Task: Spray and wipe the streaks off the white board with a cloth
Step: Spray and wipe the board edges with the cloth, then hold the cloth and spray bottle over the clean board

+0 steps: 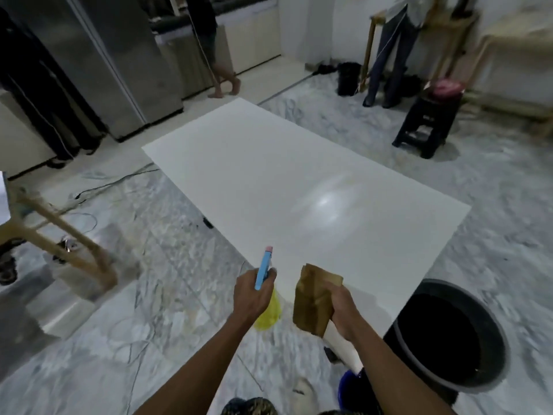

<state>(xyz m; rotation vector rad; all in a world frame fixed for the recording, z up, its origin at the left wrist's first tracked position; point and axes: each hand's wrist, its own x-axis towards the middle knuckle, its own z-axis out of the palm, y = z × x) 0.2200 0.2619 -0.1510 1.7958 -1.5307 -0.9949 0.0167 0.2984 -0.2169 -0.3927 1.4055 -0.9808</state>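
While our left hand (254, 295) is gripping the light spray bottle (264, 290) by its neck, our right hand (344, 310) is clutching the soft, floppy cloth (314, 298) over the board (299, 190).

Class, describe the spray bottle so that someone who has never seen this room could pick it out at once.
Find the large white board lying flat over the marble floor. At its near corner, the left hand grips the spray bottle. Its blue trigger head and yellow body set it apart from the brown cloth beside it.
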